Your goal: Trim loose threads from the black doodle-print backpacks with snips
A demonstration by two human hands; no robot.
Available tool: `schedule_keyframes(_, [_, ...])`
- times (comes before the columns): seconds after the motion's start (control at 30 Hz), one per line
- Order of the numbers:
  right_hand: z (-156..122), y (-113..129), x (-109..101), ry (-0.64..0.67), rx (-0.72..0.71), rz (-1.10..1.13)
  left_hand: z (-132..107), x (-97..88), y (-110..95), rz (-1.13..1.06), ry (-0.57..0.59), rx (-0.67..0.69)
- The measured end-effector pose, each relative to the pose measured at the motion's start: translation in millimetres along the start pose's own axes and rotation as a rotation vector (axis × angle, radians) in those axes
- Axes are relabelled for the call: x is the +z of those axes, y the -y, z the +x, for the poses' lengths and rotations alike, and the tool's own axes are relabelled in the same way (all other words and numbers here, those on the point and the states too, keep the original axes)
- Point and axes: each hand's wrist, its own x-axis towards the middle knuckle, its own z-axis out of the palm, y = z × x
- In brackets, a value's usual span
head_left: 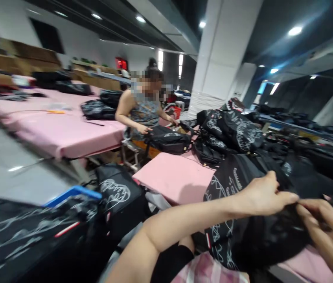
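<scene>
A black backpack (pixel 228 184) with white line drawings and a small red-and-white tag lies tilted on the pink-covered table right in front of me. My left hand (pixel 265 196) reaches across it, thumb and fingers pinched on its black material. Close by on the right, my right hand (pixel 328 232) pinches the same area, its fingertips almost meeting the left thumb. Exactly which part of the backpack sits between the fingers is hidden and blurred.
A heap of black bags (pixel 231 127) lies behind and to the right. Across the pink table (pixel 172 173), a person (pixel 142 106) handles another black bag (pixel 169 139). More bags (pixel 116 196) stand at lower left beside a blue bin edge (pixel 73 193). A white pillar (pixel 219 51) rises behind.
</scene>
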Motion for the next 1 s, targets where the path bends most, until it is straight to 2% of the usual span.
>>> schedule_keyframes(0.13, [-4,16,-7,0.031,-0.132,-0.124,-4,5.0,-10,-0.22,0.043,-0.088])
schedule_keyframes(0.27, [-17,41,-17,0.128,-0.248,-0.179,-25,-0.4,-15,-0.543,0.12,-0.23])
schedule_keyframes(0.4, [-31,54,-31,0.21,-0.301,-0.311,-52,-8.2,-11,-0.707,0.205,-0.196])
schedule_keyframes(0.5, [-28,44,-37,0.134,-0.303,-0.373,-69,-11.4,-11,-0.657,0.285,-0.163])
schedule_keyframes(0.6, [-9,21,-34,0.071,-0.238,-0.421,-76,-12.8,-15,-0.551,0.402,-0.144])
schedule_keyframes(0.7, [13,-1,-28,0.047,-0.136,-0.42,-71,-20.2,-23,-0.422,0.555,-0.172])
schedule_keyframes(0.77, [20,-13,-27,0.034,-0.114,-0.396,-59,-30.8,-28,-0.312,0.666,-0.213])
schedule_keyframes(0.83, [18,-21,-30,0.016,-0.106,-0.36,-40,-43.7,-31,-0.186,0.624,-0.23])
schedule_keyframes(0.93, [2,-26,-43,-0.016,-0.077,-0.261,-5,-57.5,-30,-0.023,0.312,-0.188])
schedule_keyframes(1.0, [-14,-24,-52,-0.014,-0.075,-0.196,18,-57.3,-29,0.044,0.163,-0.178])
